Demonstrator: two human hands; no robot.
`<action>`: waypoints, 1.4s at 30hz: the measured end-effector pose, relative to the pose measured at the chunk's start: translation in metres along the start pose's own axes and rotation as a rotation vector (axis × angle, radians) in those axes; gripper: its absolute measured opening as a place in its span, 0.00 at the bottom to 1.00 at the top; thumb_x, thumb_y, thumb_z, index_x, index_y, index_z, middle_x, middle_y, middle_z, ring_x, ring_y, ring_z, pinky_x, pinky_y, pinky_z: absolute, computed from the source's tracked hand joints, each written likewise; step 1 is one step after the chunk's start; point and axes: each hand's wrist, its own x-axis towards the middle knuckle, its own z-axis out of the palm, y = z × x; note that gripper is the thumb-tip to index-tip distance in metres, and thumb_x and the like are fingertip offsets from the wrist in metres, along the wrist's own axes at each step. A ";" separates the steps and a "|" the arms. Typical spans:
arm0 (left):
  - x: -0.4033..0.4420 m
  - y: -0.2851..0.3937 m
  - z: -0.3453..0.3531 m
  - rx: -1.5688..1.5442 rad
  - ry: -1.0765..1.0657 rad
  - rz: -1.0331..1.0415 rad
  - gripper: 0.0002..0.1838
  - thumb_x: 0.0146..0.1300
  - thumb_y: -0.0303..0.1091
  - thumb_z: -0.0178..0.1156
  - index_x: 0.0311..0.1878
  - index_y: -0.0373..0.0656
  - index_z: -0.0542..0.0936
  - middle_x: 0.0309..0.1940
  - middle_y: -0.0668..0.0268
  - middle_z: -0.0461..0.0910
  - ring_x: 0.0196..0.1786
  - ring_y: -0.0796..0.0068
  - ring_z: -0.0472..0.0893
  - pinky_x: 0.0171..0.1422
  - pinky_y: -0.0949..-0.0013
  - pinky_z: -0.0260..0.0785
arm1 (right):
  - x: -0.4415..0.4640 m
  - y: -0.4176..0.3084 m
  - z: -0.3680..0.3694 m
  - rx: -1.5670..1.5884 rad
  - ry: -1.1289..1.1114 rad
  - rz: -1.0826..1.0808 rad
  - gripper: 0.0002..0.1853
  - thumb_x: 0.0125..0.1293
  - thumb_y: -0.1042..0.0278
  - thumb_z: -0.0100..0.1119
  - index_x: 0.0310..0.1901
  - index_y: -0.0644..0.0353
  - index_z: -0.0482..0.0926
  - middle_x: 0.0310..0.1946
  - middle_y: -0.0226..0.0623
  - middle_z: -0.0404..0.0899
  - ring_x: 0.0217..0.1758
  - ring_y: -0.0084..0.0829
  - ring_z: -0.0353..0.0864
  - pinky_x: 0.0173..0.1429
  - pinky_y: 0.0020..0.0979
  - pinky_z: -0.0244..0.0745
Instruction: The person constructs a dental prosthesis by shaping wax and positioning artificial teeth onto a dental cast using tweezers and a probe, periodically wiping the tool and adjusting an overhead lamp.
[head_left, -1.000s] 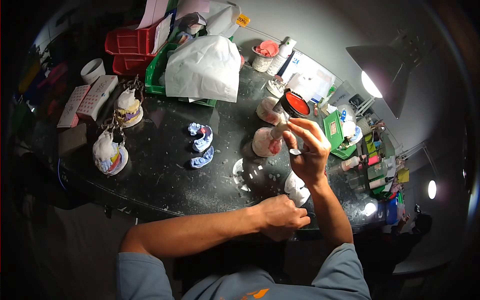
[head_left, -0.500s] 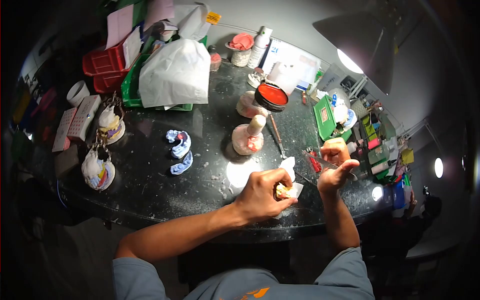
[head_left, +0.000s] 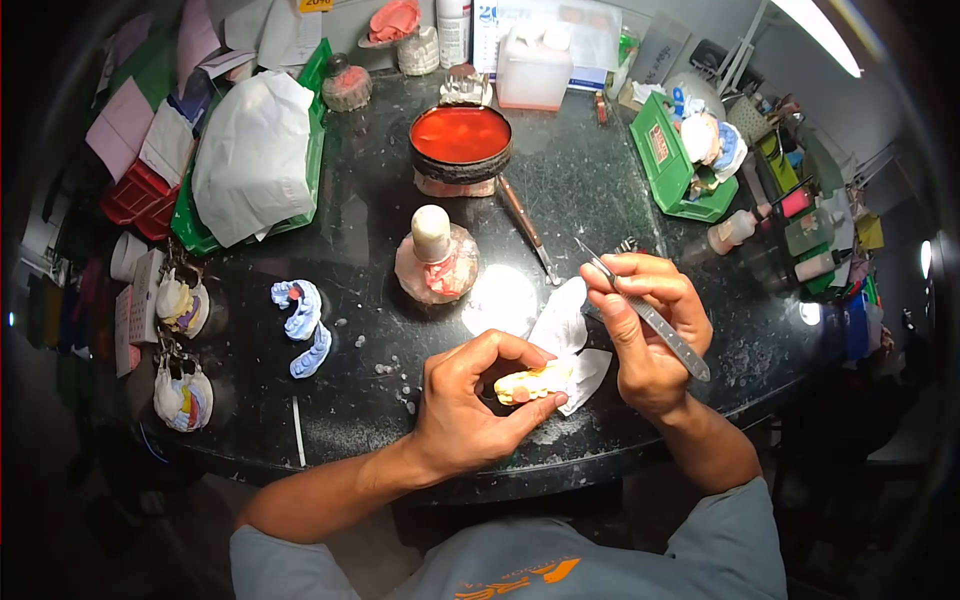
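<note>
- Clock directions start from the yellowish model [head_left: 540, 382], near the table's front edge; twelve points straight away from the person.
- The left hand [head_left: 462, 405], at between eight and nine, pinches the model, thumb along its near side and forefinger over its far side.
- The right hand [head_left: 655, 335], at two, closes thumb and fingers around a slim metal tool [head_left: 655, 322]; its tip points between ten and eleven, clear of the model.
- At three, right beside the model, lies a pale flap [head_left: 590, 382]; it may be paper, but glare hides its makeup.
- Just past twelve sits a white piece [head_left: 560, 318], close beyond the model.
- Farther out at twelve, a wooden-handled tool [head_left: 524, 220] lies slantwise on the table [head_left: 590, 175].
- Between ten and eleven stands a pot [head_left: 436, 278] with a cream cap.
- Between eleven and twelve, past the pot, is a round tin [head_left: 461, 160] with red contents.
- Between nine and ten lie two blue casts [head_left: 298, 318], well apart from the hands.
- Farther toward nine stand two dental models [head_left: 183, 395].
- At ten, a white bag [head_left: 255, 150] fills a green tray [head_left: 312, 185].
- At one, a green box [head_left: 657, 150] holds more casts.
</note>
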 end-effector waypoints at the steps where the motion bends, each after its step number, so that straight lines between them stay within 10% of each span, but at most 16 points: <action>1: 0.000 0.000 0.000 -0.035 -0.012 -0.011 0.19 0.58 0.17 0.78 0.48 0.33 0.78 0.51 0.52 0.86 0.54 0.72 0.87 0.59 0.69 0.83 | -0.003 0.000 0.000 0.002 -0.021 -0.010 0.10 0.75 0.83 0.62 0.54 0.70 0.76 0.57 0.53 0.79 0.57 0.43 0.90 0.61 0.36 0.89; 27: 0.007 -0.007 -0.007 0.046 0.017 -0.059 0.20 0.61 0.18 0.74 0.53 0.34 0.76 0.42 0.64 0.79 0.40 0.87 0.80 0.41 0.80 0.72 | -0.012 -0.010 0.000 0.181 -0.102 0.331 0.12 0.76 0.83 0.52 0.56 0.73 0.80 0.60 0.65 0.82 0.61 0.48 0.88 0.62 0.38 0.87; 42: 0.006 -0.010 -0.005 -0.160 0.058 -0.114 0.31 0.62 0.14 0.66 0.66 0.35 0.65 0.44 0.61 0.78 0.43 0.83 0.81 0.45 0.79 0.73 | 0.000 -0.011 0.000 -0.187 -0.457 -0.046 0.13 0.56 0.83 0.65 0.44 0.68 0.89 0.47 0.54 0.90 0.42 0.40 0.94 0.42 0.31 0.90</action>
